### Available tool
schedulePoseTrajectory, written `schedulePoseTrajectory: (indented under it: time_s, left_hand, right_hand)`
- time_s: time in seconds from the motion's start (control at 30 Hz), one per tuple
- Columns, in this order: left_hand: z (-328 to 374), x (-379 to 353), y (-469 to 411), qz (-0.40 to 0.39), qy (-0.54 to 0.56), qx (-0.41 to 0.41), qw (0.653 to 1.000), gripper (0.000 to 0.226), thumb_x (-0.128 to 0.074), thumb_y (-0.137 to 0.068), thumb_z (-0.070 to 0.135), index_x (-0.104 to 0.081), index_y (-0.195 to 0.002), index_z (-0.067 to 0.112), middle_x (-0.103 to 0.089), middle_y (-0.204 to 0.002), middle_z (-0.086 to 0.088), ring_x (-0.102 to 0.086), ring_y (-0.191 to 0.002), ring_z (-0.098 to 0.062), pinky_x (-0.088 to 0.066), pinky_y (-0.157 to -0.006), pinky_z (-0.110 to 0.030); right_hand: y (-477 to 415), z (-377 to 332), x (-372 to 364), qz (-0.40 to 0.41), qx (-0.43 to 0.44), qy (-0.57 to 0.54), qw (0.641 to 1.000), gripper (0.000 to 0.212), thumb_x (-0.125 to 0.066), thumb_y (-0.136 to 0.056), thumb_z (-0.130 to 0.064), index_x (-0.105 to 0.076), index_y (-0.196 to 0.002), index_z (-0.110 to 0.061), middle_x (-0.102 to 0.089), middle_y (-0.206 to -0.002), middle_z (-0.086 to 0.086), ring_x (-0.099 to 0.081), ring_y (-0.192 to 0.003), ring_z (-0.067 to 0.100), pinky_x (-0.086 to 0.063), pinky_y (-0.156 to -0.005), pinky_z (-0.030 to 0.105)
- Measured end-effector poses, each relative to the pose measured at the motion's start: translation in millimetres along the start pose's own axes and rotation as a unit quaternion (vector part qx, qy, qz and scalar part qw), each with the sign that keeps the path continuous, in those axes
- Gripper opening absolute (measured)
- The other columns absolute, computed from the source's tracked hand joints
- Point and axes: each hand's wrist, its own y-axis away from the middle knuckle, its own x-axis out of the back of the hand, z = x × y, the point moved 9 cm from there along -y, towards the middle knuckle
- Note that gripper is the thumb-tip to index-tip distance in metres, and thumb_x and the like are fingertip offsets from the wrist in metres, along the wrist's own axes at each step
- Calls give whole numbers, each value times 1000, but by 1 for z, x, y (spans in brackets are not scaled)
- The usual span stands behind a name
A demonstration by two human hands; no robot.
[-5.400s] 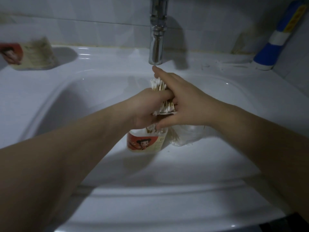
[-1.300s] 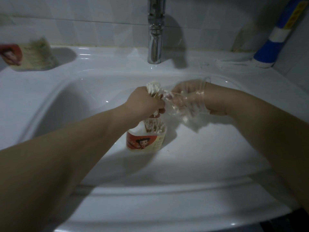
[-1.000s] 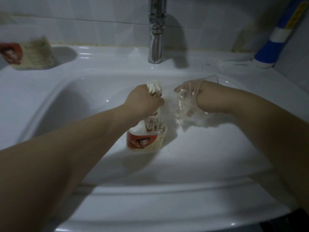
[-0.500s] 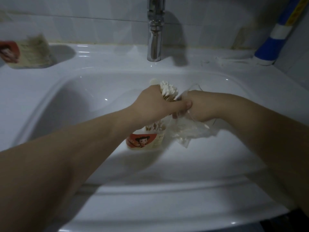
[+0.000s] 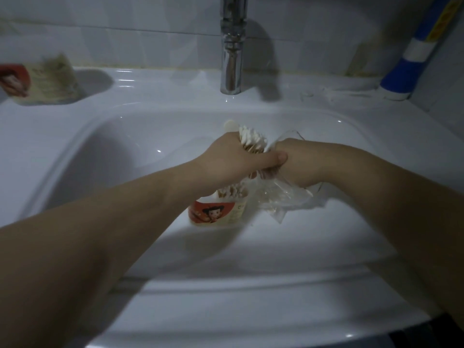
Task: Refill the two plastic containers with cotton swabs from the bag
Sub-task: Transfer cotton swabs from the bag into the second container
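A plastic container (image 5: 218, 213) with a red cartoon label stands in the sink basin, with cotton swabs upright inside it. Right above it my left hand (image 5: 233, 162) grips a bundle of cotton swabs (image 5: 251, 140), white tips pointing up. My right hand (image 5: 298, 164) is pressed against the left hand and holds the crumpled clear plastic bag (image 5: 283, 197), which hangs beside the container; its fingers are hidden by the bag and the left hand. A second container (image 5: 37, 82) of swabs with the same red label sits on the sink ledge at far left.
The white sink (image 5: 155, 106) fills the view. A chrome faucet (image 5: 232, 46) rises at the back centre. A blue and white bottle (image 5: 411, 59) leans in the back right corner against the tiled wall.
My right hand has moved left with the bag until it meets my left hand. The swab bundle has stayed in my left hand, above the container.
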Motion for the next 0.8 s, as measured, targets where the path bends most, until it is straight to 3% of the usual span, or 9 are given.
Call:
schedulePoseTrajectory:
  time_s: [0.1,0.2,0.33,0.43,0.53,0.6,0.67,0.73,0.8]
  left_hand:
    - [-6,3,-4,16,-7,24,1000,30,-88,-73,38,-68,-70,15,-65,-54,8,-59,-47,0,-42,-44,-13]
    - [-9,1,-4,7,20,48,999,24,-87,-71,26,-66,-69,14,-64,-55,4,-57,-45,-4,-42,-42,-14]
    - [-13,2,-6,3,25,46,999,18,-83,-72,16,-65,-72,14,-61,-55,5,-56,-46,-3,-43,-42,-15]
    - [-21,8,-5,16,-34,62,997,18,-81,-75,17,-66,-83,10,-64,-72,-1,-64,-67,-12,-52,-60,-26]
    - [-24,14,-7,26,-40,70,996,15,-80,-76,18,-66,-77,14,-65,-62,4,-63,-59,-9,-49,-53,-22]
    - [-25,19,-8,36,-44,82,995,12,-78,-76,17,-66,-75,17,-63,-51,9,-60,-49,-5,-44,-44,-17]
    - [-27,19,-7,34,-57,86,994,10,-76,-77,17,-67,-76,17,-65,-55,8,-62,-55,-9,-46,-50,-21]
    - [-24,13,-6,20,-70,80,994,8,-74,-78,17,-67,-79,15,-66,-68,1,-64,-66,-15,-50,-59,-27]
    - [-22,12,-4,16,-81,73,994,8,-73,-79,16,-67,-83,13,-66,-75,-1,-64,-72,-18,-51,-65,-30]
  right_hand:
    - [4,1,-8,-29,-17,22,999,23,-56,-92,5,-72,-106,-4,-70,-86,11,-61,-66,19,-49,-52,20]
    - [3,2,-7,-21,-21,25,999,20,-58,-92,0,-75,-101,-4,-65,-69,14,-52,-52,17,-39,-41,20]
    - [2,-3,-5,-8,5,5,1000,22,-55,-95,-9,-67,-83,-23,-69,-82,14,-66,-68,28,-60,-64,42]
    - [2,-9,2,11,43,10,999,29,-51,-100,-25,-62,-74,-31,-71,-85,3,-69,-77,29,-58,-77,47]
    - [7,-17,23,99,88,11,991,24,-53,-102,-27,-76,-95,-25,-76,-94,0,-65,-80,12,-51,-81,34]
    - [16,-15,45,186,111,-50,975,22,-57,-102,-29,-79,-106,-24,-75,-92,-14,-61,-75,-6,-45,-75,14]
    - [22,-8,60,248,109,-102,957,20,-59,-102,-30,-78,-109,-27,-70,-89,-23,-59,-73,-16,-39,-70,0]
    - [25,1,66,293,92,-111,945,21,-59,-102,-28,-78,-111,-26,-72,-93,-21,-59,-77,-13,-37,-72,-2]
    - [23,5,68,321,86,-136,933,21,-59,-103,-24,-78,-111,-21,-66,-80,-29,-58,-71,-15,-36,-69,-1]
